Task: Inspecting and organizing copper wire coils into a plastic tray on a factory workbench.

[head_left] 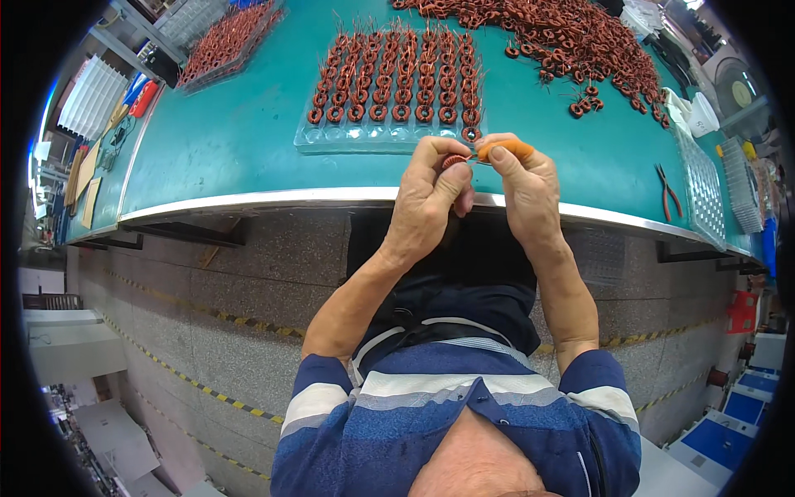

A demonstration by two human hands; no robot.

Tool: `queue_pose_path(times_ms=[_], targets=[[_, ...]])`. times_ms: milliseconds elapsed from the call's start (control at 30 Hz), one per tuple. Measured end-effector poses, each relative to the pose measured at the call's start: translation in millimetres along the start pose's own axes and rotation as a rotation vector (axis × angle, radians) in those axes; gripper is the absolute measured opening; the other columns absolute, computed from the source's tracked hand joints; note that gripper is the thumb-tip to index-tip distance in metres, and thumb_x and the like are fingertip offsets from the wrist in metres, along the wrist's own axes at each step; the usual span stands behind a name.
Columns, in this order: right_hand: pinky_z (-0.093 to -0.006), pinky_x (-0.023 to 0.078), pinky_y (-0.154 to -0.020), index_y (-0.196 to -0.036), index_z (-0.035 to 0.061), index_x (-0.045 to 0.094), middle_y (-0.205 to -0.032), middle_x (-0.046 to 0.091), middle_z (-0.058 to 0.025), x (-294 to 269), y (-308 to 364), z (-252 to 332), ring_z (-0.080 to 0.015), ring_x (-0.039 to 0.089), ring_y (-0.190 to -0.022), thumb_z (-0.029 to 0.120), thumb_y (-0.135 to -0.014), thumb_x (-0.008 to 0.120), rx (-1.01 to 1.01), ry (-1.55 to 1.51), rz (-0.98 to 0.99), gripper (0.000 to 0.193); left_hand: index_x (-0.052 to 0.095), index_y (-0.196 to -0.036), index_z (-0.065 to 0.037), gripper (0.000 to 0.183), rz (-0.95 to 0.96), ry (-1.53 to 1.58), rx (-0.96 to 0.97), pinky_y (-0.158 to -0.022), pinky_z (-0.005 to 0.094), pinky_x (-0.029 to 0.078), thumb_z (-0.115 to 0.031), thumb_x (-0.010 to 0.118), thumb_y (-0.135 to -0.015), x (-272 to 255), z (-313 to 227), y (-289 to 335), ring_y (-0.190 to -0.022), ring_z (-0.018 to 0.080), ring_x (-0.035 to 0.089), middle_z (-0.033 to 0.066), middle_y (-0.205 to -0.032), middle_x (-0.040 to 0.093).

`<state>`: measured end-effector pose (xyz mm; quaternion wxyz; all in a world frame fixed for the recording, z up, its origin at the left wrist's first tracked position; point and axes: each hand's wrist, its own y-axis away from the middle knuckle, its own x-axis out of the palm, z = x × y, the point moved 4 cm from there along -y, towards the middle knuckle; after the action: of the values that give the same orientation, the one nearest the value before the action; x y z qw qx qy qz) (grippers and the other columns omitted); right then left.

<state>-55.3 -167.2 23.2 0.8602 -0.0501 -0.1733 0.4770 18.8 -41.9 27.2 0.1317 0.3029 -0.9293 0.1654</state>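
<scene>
"Green covered the bench top (224, 141). What showed at the far left?"

"A stack of white ridged trays (93, 98), then a red object (144, 98). Next came a clear tray (193, 88) heaped with red-brown coils."

"And toward the middle?"

"A second clear tray (356, 148), where coils with upright wire leads stood in rows. Just in front of it, over the bench edge, was the left hand (424, 199)."

"Was it holding anything?"

"Yes, thumb and fingers pinched a wound red coil (453, 161), close by the right hand's fingertips."

"How did the right hand (530, 186) stand?"

"Its thumb lay against an orange piece (509, 147) pointed at the coil. Whether that was gripped or worn on a finger, I couldn't tell."

"Farther right?"

"A loose pile of coils (571, 41) spread over the back of the bench. Then came red-handled pliers (669, 197), and beside them a clear tray with round pockets (702, 186)."
</scene>
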Motion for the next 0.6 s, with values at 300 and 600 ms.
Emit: queue_pose_path(times_ms=[300, 600], targets=[[-0.0246, 0.048, -0.073, -0.107, -0.0001, 0.065, -0.093, 0.067, -0.0072, -13, 11, -8, -0.0115, 0.061, -0.081, 0.026, -0.094, 0.061, 0.008, 0.238, -0.106, 0.029, 0.044, -0.121, -0.002, 0.022, 0.066, -0.098, 0.028, -0.063, 0.0247, 0.047, -0.012, 0.044, -0.101, -12, 1, -5, -0.070, 0.0117, 0.054, 0.0036, -0.082, 0.052], [-0.0185, 0.045, -0.069, -0.103, -0.0013, 0.066, -0.088, 0.065, -0.0032, -13, 9, -7, -0.0076, 0.059, -0.077, 0.027, -0.092, 0.066, -0.045, 0.236, -0.131, 0.030, 0.044, -0.120, -0.002, 0.022, 0.106, -0.093, 0.029, -0.064, 0.0238, 0.045, -0.014, 0.043, -0.101, -15, 2, -4, -0.069, 0.0102, 0.052, 0.0031, -0.082, 0.051]])
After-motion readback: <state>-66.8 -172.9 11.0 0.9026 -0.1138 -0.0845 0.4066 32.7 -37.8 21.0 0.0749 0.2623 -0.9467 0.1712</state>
